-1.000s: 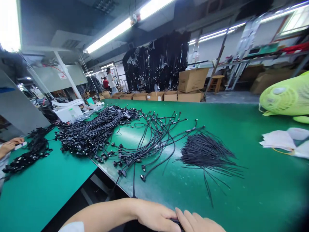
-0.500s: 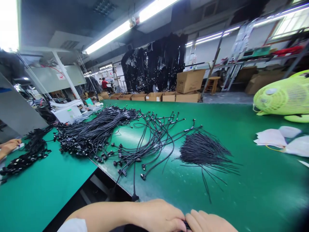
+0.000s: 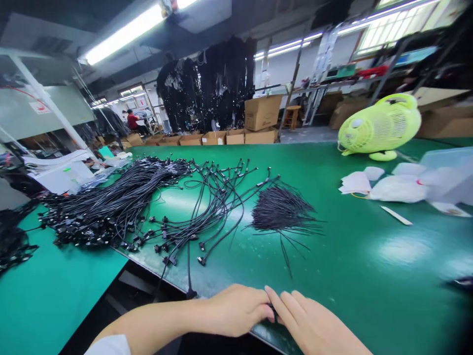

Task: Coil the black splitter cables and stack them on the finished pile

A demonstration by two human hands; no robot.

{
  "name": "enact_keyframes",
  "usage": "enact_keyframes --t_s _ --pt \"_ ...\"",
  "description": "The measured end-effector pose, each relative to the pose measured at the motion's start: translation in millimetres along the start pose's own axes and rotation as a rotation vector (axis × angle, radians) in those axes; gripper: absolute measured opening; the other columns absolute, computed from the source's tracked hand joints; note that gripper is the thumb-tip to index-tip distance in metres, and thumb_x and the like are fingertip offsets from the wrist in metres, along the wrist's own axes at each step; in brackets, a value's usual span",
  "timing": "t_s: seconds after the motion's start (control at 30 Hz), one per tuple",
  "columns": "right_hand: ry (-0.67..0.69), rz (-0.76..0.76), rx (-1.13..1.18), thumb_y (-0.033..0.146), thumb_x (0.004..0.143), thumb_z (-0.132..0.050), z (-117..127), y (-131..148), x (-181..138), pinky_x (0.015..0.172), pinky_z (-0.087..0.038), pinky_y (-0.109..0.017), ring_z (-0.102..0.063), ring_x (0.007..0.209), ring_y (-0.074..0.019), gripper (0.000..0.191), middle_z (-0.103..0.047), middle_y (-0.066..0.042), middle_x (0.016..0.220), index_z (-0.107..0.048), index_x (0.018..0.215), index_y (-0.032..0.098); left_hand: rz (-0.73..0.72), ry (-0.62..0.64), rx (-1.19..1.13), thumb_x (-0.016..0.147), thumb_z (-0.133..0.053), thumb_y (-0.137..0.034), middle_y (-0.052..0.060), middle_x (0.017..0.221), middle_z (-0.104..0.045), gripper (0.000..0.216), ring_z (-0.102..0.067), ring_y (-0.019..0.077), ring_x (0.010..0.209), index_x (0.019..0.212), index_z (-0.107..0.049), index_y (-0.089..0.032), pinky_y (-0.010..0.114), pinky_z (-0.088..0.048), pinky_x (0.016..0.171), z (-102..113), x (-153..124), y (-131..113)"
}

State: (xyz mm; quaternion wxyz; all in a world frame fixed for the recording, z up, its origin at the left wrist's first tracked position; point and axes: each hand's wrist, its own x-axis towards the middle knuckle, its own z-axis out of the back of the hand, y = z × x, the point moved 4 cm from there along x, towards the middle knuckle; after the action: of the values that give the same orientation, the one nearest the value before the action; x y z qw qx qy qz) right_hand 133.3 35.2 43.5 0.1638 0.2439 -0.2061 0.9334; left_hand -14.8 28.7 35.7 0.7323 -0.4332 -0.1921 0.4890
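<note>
My left hand (image 3: 238, 309) is closed at the table's front edge, thumb and fingers pinching a small black piece (image 3: 274, 312) that looks like part of a cable. Against it lies my right hand (image 3: 301, 315), its fingers pressed together over the same piece. Most of what they grip is hidden by the fingers. Beyond the hands, loose black cables (image 3: 221, 202) with angled plugs spread over the green table. To their right is a pile of thin black strips (image 3: 279, 209), cut short. A thick bundle of black cables (image 3: 121, 192) lies on the left.
The green tabletop (image 3: 351, 266) meets a lower-left green table (image 3: 66, 281) with a dark gap between them. A yellow-green fan-like plastic item (image 3: 380, 125), white pouches (image 3: 397, 187) and a white strip (image 3: 396, 215) lie at right. Cardboard boxes (image 3: 262, 112) stand behind.
The view has turned right and tilted slightly down. Both hands appear higher in view, still together on the black piece, with the right fingers more stretched over it. The person's hands at far left are out of view.
</note>
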Motion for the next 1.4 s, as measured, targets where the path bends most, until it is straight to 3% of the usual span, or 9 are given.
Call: enact_keyframes --t_s 0.17,0.33,0.53,0.63,0.73,0.93,1.17,1.3,1.4 --pt "0.160 0.023 0.075 0.002 0.080 -0.038 -14.7 4.7 0.5 0.053 -0.026 -0.034 -0.044 0.058 -0.0183 0.020 -0.047 -0.003 0.067 -0.048 0.078 0.019 0.191 0.104 -0.206 0.091 -0.037 -0.030 -0.003 0.064 -0.048 0.021 -0.048 0.0145 0.057 0.077 -0.049 -0.022 0.025 -0.041 0.061 -13.6 0.4 17.3" --pt "0.391 -0.023 0.148 0.006 0.084 -0.044 -22.0 6.2 8.6 0.053 -0.024 -0.031 -0.048 0.064 -0.0180 0.014 -0.052 -0.004 0.071 -0.051 0.080 0.017 0.135 0.022 -0.020 0.094 -0.035 -0.032 0.001 0.069 -0.055 0.028 -0.049 0.0167 0.066 0.072 -0.049 -0.020 0.027 -0.037 0.065 -9.1 -1.3 17.7" --pt "0.628 -0.198 0.779 0.029 0.092 -0.055 -24.7 -26.7 13.5 0.063 -0.038 -0.026 -0.058 0.077 -0.0160 0.016 -0.064 -0.004 0.085 -0.063 0.093 0.016 0.053 -0.009 0.110 0.096 -0.036 -0.033 0.004 0.076 -0.060 0.029 -0.051 0.0197 0.070 0.079 -0.056 -0.021 0.030 -0.034 0.067 -12.7 -6.8 28.6" --pt "0.460 -0.539 0.925 0.030 0.093 -0.052 -35.7 -80.3 -0.6 0.073 -0.041 -0.024 -0.058 0.085 -0.0143 0.016 -0.064 -0.002 0.091 -0.064 0.095 0.018 0.133 -0.065 -0.157 0.096 -0.037 -0.041 0.001 0.068 -0.053 0.034 -0.048 0.0172 0.066 0.082 -0.058 -0.019 0.028 -0.033 0.065 -9.2 -6.7 46.7" --pt "0.407 -0.951 0.569 0.029 0.092 -0.052 -60.7 -138.2 -26.7 0.069 -0.038 -0.025 -0.055 0.079 -0.0150 0.016 -0.062 -0.004 0.088 -0.061 0.093 0.016 0.179 -0.246 -0.645 0.094 -0.044 -0.049 -0.003 0.062 -0.042 0.036 -0.041 0.0131 0.060 0.084 -0.056 -0.017 0.026 -0.034 0.062 -1.4 -2.2 58.4" --pt "0.539 -0.972 0.368 0.019 0.085 -0.052 -87.8 -167.5 -35.9 0.063 -0.032 -0.025 -0.051 0.072 -0.0147 0.010 -0.060 -0.005 0.083 -0.060 0.079 0.016 0.246 -0.352 -1.149 0.082 -0.066 -0.049 -0.005 0.063 -0.037 0.037 -0.036 0.0070 0.054 0.081 -0.055 -0.014 0.021 -0.035 0.051 -1.2 0.3 56.2" --pt "0.286 -1.228 0.371 0.025 0.086 -0.047 -38.7 -125.4 -48.0 0.060 -0.031 -0.026 -0.051 0.068 -0.0158 0.010 -0.059 -0.005 0.079 -0.053 0.083 0.018 0.219 -0.344 -1.157 0.080 -0.068 -0.046 -0.006 0.061 -0.036 0.036 -0.032 0.0043 0.050 0.082 -0.056 -0.013 0.016 -0.029 0.044 1.0 -0.7 39.1" --pt "0.254 -1.107 0.893 0.029 0.086 -0.049 -38.8 -52.3 -21.7 0.058 -0.036 -0.023 -0.050 0.060 -0.0121 0.012 -0.056 0.002 0.066 -0.051 0.078 0.019 0.207 -0.280 -1.191 0.082 -0.067 -0.045 -0.007 0.062 -0.038 0.035 -0.032 0.0045 0.048 0.095 -0.052 -0.016 0.016 -0.028 0.043 -12.6 10.7 25.2" --pt "0.283 -0.989 0.932 0.024 0.085 -0.050 -39.8 -16.3 -3.7 0.056 -0.035 -0.022 -0.048 0.057 -0.0101 0.010 -0.054 0.003 0.065 -0.051 0.076 0.019 0.206 -0.265 -1.202 0.084 -0.064 -0.043 -0.008 0.062 -0.038 0.039 -0.032 0.0053 0.048 0.111 -0.050 -0.018 0.016 -0.028 0.044 -20.4 12.5 25.7"
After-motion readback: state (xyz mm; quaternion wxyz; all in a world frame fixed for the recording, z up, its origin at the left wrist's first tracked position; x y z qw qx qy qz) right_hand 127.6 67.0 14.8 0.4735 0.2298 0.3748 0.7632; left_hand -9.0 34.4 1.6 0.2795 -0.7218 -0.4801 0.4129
